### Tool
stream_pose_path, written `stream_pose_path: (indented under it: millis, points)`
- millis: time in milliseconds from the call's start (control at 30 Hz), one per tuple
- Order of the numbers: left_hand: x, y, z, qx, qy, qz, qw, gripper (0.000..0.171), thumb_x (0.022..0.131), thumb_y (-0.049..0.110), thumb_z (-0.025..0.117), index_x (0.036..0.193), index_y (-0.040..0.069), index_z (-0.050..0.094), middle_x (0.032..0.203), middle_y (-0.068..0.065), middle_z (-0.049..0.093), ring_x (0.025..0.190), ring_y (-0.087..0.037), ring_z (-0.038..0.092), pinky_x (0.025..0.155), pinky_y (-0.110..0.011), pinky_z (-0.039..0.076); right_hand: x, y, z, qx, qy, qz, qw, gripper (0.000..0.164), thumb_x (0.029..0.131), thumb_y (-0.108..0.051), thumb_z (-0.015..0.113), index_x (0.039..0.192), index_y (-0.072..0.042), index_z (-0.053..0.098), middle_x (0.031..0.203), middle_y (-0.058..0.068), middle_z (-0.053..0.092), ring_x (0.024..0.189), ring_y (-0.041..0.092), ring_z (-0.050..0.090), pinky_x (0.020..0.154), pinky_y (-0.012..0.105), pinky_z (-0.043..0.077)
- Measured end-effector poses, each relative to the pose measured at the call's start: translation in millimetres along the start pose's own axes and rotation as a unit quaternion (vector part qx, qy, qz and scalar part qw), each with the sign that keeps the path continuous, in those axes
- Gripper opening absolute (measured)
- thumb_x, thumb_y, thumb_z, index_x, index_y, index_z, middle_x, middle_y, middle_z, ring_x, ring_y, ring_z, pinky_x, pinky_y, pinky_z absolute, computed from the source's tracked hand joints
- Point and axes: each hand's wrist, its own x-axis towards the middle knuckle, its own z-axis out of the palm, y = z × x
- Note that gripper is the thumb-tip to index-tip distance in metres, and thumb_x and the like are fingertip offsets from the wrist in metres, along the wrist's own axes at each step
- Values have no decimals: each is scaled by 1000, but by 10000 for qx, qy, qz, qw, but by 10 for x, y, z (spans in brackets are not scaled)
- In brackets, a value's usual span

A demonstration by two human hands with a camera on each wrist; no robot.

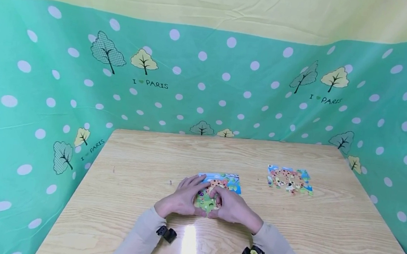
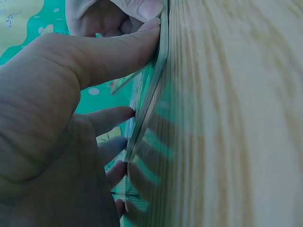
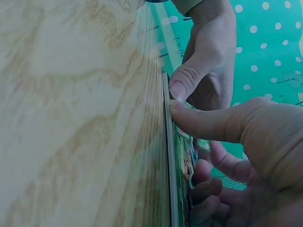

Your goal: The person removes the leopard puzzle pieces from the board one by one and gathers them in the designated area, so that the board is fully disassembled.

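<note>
A jigsaw puzzle (image 1: pixel 234 184) with a spotted cartoon animal on blue and green lies flat on the table under both hands. My left hand (image 1: pixel 186 195) spans its left side, thumb on the near edge and fairly straight fingers reaching along the far left. The right hand (image 1: pixel 234 207) has its thumb at the near edge beside the left thumb, with its fingers curled over the picture. A thin puzzle piece (image 2: pixel 124 84) stands tilted up from the board in the left wrist view. The board's edge (image 3: pixel 171 156) shows side-on in the right wrist view. The hands hide much of the picture.
Another puzzle picture (image 1: pixel 289 180) with a spotted animal lies at the right, its outline ragged. The wooden table (image 1: pixel 142 149) ends at a green dotted curtain (image 1: pixel 189 84). A small dark bit (image 1: pixel 170 182) lies left of the hands.
</note>
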Motion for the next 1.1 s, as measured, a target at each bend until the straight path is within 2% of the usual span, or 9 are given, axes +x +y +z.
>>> stream_pose_path:
  millis: [133, 300, 400, 633, 900, 1100]
  points:
    - [-3, 5, -6, 7, -16, -12, 10000, 98, 84, 40, 88, 166, 16, 40, 180, -10, 19, 166, -41, 11, 134, -66, 6, 14, 21, 0, 145, 104, -38, 9998, 39, 80, -21, 95, 104, -17, 65, 94, -5, 65, 84, 11, 56, 72, 25, 47]
    - [-6, 12, -7, 11, -35, -15, 10000, 99, 84, 42, 88, 166, 16, 39, 180, -11, 18, 166, -41, 10, 134, -66, 5, 38, 86, -1, 509, 298, -269, 9979, 12, 93, -19, 82, 99, -16, 72, 93, -6, 72, 84, 7, 62, 72, 23, 52]
    - [-2, 10, -2, 83, -58, -22, 9999, 100, 84, 44, 88, 166, 17, 38, 180, -10, 17, 166, -40, 10, 134, -66, 6, 50, 136, -17, 828, 343, -332, 9954, 4, 97, -16, 78, 97, -13, 75, 91, -4, 74, 81, 7, 64, 69, 22, 52]
    - [-3, 2, -3, 153, -52, -33, 9999, 101, 84, 45, 88, 167, 17, 37, 180, -10, 17, 166, -40, 10, 134, -66, 6, 51, 254, -101, 1127, 484, 21, 9925, 10, 97, -24, 79, 102, -16, 80, 93, -5, 77, 82, 7, 67, 70, 22, 53]
    - [-3, 8, 1, 119, -22, -35, 9999, 102, 82, 44, 89, 166, 17, 38, 180, -10, 17, 166, -40, 10, 134, -66, 5, -23, 405, -267, 1308, 658, 186, 9891, 15, 99, -27, 77, 106, -15, 81, 97, -2, 79, 89, 12, 71, 80, 29, 57]
    - [-3, 1, 11, 99, -1, -66, 9999, 103, 81, 44, 90, 166, 16, 38, 180, -10, 17, 166, -39, 11, 135, -65, 5, -86, 536, -386, 1299, 827, 257, 9877, 15, 101, -24, 74, 107, -12, 80, 98, 2, 79, 90, 17, 72, 79, 26, 57]
